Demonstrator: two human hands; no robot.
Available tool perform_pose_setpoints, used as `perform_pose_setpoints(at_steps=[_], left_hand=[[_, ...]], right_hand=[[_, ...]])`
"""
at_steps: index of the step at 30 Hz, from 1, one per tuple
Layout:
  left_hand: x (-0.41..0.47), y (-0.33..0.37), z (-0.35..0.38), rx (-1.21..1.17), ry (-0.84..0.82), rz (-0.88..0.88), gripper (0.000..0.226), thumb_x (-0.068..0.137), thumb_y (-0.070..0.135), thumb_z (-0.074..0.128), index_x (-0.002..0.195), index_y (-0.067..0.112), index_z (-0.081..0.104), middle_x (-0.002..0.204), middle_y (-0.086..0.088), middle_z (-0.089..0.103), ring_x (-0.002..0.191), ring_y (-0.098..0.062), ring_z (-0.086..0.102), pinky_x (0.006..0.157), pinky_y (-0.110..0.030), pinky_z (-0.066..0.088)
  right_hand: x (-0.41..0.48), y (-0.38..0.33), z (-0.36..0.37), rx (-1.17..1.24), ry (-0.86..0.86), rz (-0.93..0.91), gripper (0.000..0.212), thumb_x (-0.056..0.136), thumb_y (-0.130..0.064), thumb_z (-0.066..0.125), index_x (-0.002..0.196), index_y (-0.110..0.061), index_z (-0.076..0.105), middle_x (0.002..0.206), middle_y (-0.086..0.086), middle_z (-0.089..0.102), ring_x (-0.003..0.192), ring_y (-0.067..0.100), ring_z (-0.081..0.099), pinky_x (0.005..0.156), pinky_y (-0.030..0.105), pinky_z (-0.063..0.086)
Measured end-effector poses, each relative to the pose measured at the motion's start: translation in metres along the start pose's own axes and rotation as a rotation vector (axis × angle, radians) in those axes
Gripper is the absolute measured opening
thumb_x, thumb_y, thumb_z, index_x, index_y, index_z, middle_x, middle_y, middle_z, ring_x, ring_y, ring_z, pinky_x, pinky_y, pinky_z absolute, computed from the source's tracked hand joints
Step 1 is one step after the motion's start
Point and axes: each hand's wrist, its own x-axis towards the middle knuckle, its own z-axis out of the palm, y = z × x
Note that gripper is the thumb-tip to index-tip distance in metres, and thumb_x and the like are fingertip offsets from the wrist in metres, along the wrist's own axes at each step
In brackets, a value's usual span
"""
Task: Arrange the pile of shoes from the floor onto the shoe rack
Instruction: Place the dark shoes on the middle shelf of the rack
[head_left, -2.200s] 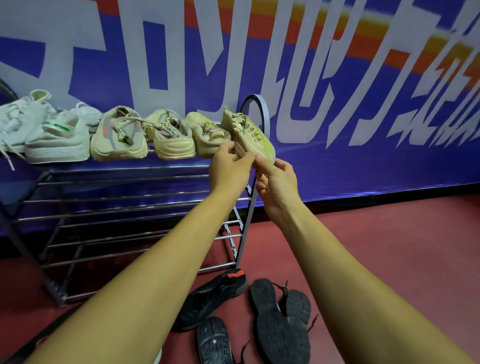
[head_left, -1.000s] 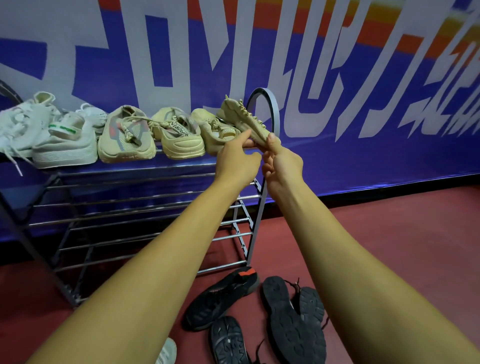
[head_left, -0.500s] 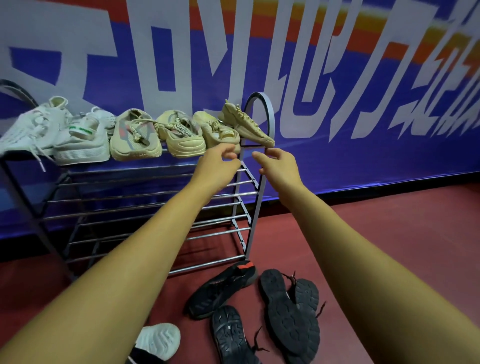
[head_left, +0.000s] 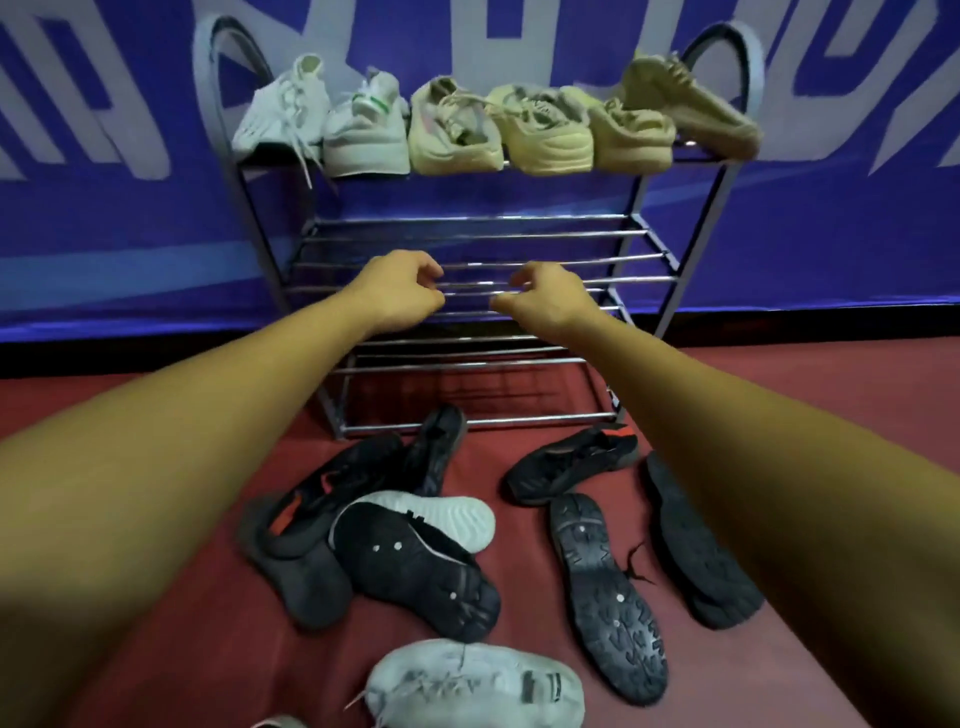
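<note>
A metal shoe rack (head_left: 691, 280) stands against the blue wall. Its top shelf carries several pale shoes, white ones (head_left: 363, 130) on the left and beige ones (head_left: 550, 130) to the right. The rightmost beige shoe (head_left: 691, 104) lies tilted at the shelf's right end. My left hand (head_left: 400, 291) and my right hand (head_left: 545, 301) hover in front of the bare middle shelves, fingers loosely curled, holding nothing. On the red floor below lies a pile of black shoes (head_left: 395, 540), a black shoe with an orange heel (head_left: 571, 465) and a grey-white shoe (head_left: 472, 686).
Two black shoes lie sole-up at the right, one (head_left: 608, 597) in the middle and one (head_left: 696, 545) partly under my right forearm. A white sole (head_left: 441, 514) shows inside the pile. The blue banner wall (head_left: 104, 208) runs behind the rack.
Both hands let go of the beige shoe, left tilted at the top shelf's right end, and dropped down in front of the middle shelves. The view tilted down to the floor pile.
</note>
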Motion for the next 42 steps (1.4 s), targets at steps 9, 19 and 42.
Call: perform_pose_setpoints(at_steps=[9,19,42], left_hand=[[-0.022,-0.111,0.08,0.292,-0.305,-0.06,0.045,0.089,0.022,0.065,0.133,0.013,0.06,0.127,-0.008,0.067,0.118,-0.025,0.061,0.102,-0.03,0.046],[-0.037,-0.155,0.165,0.553,-0.641,0.007,0.044,0.084,0.032,0.068,0.127,0.021,0.06,0.123,-0.007,0.066,0.11,-0.03,0.061,0.091,-0.038,0.052],[-0.078,-0.176,0.188,0.823,-0.749,0.17,0.059,0.077,0.042,0.075,0.131,0.023,0.057,0.124,-0.003,0.046,0.117,-0.028,0.044,0.091,-0.04,0.049]], right_hand=[[-0.01,0.031,0.133,-0.364,-0.395,-0.068,0.039,0.085,-0.045,0.067,0.103,-0.01,0.067,0.105,0.013,0.069,0.1,0.033,0.064,0.075,0.033,0.048],[-0.046,0.098,0.218,-0.49,-0.673,0.007,0.031,0.089,-0.042,0.064,0.106,-0.017,0.06,0.111,0.009,0.064,0.091,0.03,0.057,0.074,0.034,0.047],[-0.113,0.124,0.229,-0.505,-0.769,0.03,0.022,0.085,-0.031,0.07,0.096,-0.016,0.06,0.096,0.006,0.061,0.082,0.027,0.057,0.067,0.03,0.044]])
